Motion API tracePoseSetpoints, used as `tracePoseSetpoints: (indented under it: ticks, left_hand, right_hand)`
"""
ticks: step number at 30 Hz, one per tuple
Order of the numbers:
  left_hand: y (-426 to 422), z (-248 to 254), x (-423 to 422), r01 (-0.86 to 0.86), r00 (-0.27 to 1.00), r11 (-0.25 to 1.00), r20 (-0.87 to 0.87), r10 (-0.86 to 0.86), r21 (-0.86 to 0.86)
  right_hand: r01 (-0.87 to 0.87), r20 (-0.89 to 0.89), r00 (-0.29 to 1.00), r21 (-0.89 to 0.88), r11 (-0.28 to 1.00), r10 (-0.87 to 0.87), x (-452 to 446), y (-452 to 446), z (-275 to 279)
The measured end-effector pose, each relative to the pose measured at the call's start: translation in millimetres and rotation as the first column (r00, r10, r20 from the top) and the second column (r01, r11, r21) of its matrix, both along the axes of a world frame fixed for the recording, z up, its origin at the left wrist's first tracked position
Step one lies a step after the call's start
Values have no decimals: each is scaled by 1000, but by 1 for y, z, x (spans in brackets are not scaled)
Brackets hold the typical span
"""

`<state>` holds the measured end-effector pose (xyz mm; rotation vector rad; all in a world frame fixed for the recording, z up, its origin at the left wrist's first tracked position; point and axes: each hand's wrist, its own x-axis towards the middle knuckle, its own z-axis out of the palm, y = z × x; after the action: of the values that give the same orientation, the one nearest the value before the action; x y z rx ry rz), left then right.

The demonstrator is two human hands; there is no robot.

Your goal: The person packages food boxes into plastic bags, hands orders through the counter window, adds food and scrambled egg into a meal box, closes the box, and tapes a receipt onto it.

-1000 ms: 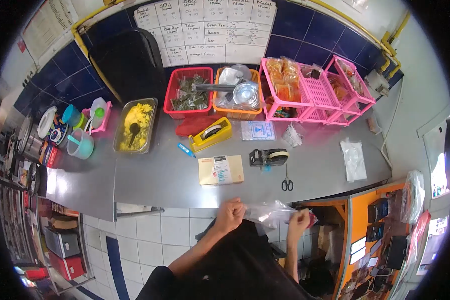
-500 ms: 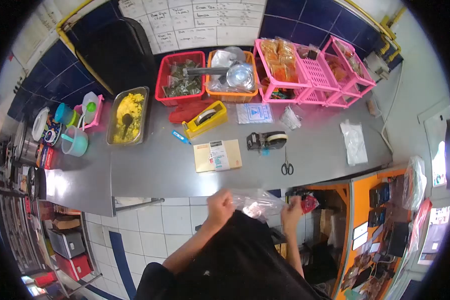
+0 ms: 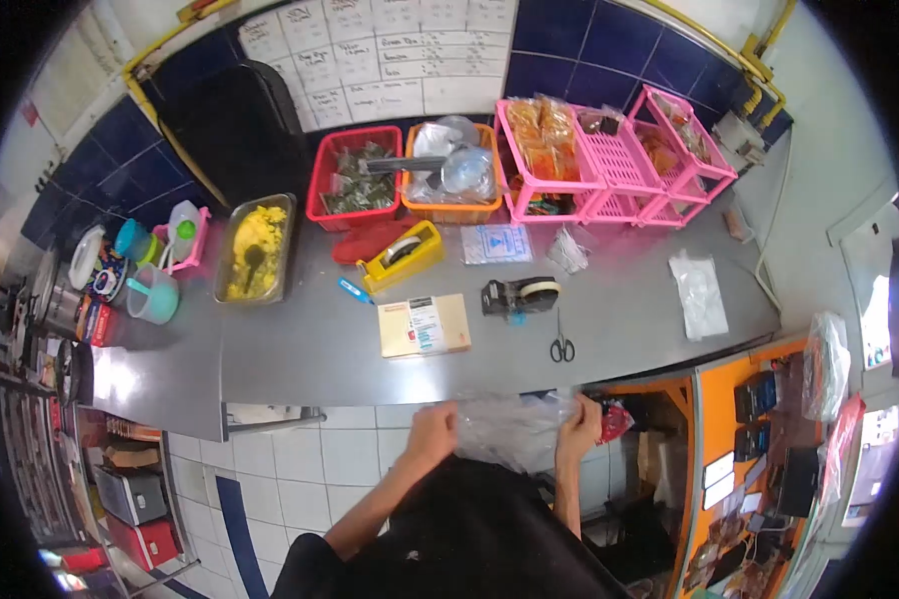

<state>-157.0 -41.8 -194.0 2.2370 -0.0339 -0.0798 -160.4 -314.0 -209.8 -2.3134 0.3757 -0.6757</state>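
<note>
A clear plastic bag point(image 3: 512, 431) is stretched between my hands, in front of the counter's near edge and close to my body. My left hand point(image 3: 433, 433) is closed on its left side. On the other side, my right hand point(image 3: 578, 429) grips the bag's right edge. Just beyond the right fingers shows a red item point(image 3: 616, 421); whether it touches that hand I cannot tell. Nearest on the counter are scissors point(image 3: 562, 347), a black tape dispenser point(image 3: 519, 297) and a cardboard box with a label point(image 3: 424, 326).
Along the back stand a red basket of packets point(image 3: 317, 195), an orange basket point(image 3: 453, 213) and pink racks point(image 3: 619, 175). A metal tray of yellow food point(image 3: 255, 255) sits left. A yellow tape dispenser point(image 3: 403, 262) lies mid-counter; white plastic point(image 3: 700, 297) lies right.
Both hands have come level, and the bag is now spread wider and flatter between them. My view has tilted, so the counter sits slightly lower in the picture.
</note>
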Motion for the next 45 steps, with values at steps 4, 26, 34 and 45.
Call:
tracePoseSetpoints:
  ticks: [4,26,34,45]
  left_hand:
    - [-29,39,13,35,998,960,-36,-46,-279]
    - [-120,77,-57,338,940,862,173,-293,-377]
    - [-59,27,-30,283,951,958,-142,-275,45]
    - [60,12,127,359,844,781,180,-506,512]
  right_hand:
    - [136,-160,987,720,680,-29,-32,-35,-74]
    - [-68,321,937,-215,974,136,-42,-59,24]
    - [100,314,944,26,995,-104,-1,-110,155]
    - [-25,-639,767,67,997,62,-97,-78,-34]
